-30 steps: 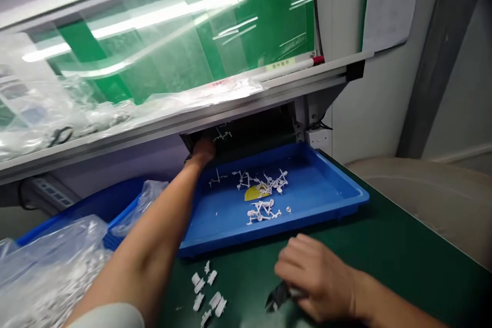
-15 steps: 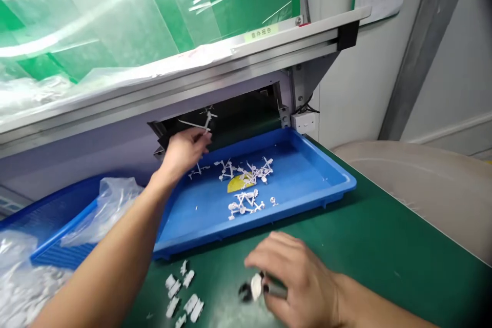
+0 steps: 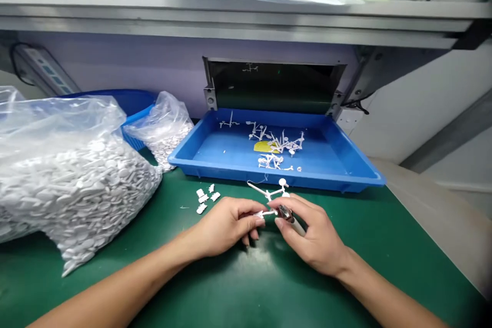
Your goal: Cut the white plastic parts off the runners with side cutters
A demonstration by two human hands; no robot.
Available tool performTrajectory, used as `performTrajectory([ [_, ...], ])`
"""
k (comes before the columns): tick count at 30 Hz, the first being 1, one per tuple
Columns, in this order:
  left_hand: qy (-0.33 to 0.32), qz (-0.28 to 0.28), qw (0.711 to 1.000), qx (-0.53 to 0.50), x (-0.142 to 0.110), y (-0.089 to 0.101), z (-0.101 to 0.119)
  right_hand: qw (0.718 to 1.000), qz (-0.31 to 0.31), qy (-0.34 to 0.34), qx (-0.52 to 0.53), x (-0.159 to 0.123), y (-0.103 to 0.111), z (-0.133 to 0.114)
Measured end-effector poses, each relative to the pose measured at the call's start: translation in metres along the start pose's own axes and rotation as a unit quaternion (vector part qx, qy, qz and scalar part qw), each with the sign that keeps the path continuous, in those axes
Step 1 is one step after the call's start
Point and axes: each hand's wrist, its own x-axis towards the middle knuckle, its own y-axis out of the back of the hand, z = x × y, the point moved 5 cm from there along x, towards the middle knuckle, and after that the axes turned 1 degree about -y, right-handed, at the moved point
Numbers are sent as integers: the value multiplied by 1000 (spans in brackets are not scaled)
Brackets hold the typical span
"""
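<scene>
Your left hand (image 3: pixel 226 228) pinches a branched white sprue (image 3: pixel 268 195) on the near side of the blue tray (image 3: pixel 338 182); your right hand (image 3: pixel 317 236) grasps nippers (image 3: pixel 285 213) beside it. Best brace the stem, blades flush to the joint. Count at least two filled bags (image 3: pixel 103 189), five loose white clips (image 3: pixel 201 208), one held sprue, one tray.

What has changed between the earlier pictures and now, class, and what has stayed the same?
The left hand, earlier reaching into the opening, took hold of a white sprue and drew back toward the person, over the table. The cutters are now up close to that sprue. The right hand kept hold of them; the tray and the sprues in it stayed put.
</scene>
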Motion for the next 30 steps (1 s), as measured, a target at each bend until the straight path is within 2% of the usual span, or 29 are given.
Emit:
performTrajectory([
  [5, -73, 116, 990, 21, -9, 13, -3, 994, 10, 27, -110, -4, 2, 3],
  [7, -103, 142, 984, 32, -12, 15, -2, 984, -6, 21, -175, -3, 0, 9],
  [11, -152, 135, 976, 83, -13, 9, -2, 969, -51, -30, -242, -2, -9, 24],
  [15, -180, 120, 967, 131, -13, 4, -1, 966, -58, -29, -248, -3, -13, 25],
  [25, -184, 108, 966, 146, -10, 1, -8, 959, -68, -13, -275, -5, -13, 24],
  [30, -197, 102, 954, 201, -12, 1, -7, 949, -91, -20, -300, -6, -16, 26],
])
